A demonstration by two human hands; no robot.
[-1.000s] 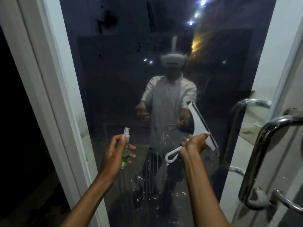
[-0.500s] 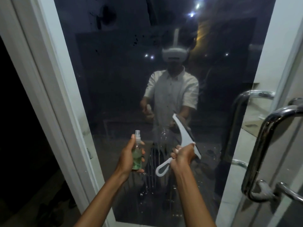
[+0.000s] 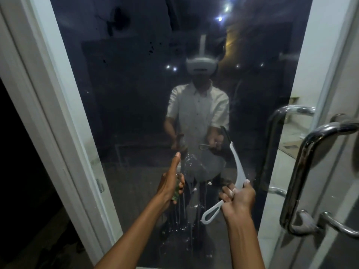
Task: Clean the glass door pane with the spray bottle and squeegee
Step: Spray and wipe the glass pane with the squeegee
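The dark glass door pane (image 3: 136, 94) fills the middle of the view and mirrors a person in a white shirt. My left hand (image 3: 170, 183) grips a small green spray bottle (image 3: 177, 188) close to the glass, thumb up over its top. A patch of spray with drips running down (image 3: 196, 171) shows on the pane just right of the bottle. My right hand (image 3: 238, 198) holds a white squeegee (image 3: 238, 167) by its looped handle, its blade standing upright near the glass to the right of the wet patch.
A white door frame (image 3: 48, 113) runs along the left of the pane. Curved chrome pull handles (image 3: 303, 171) stand out at the right, one in front of the glass and one behind. Dark open space lies at the far left.
Both hands have dropped lower on the pane. The left hand has brought the bottle closer to the glass, and a fresh wet patch with drips has appeared. The squeegee blade has turned upright.
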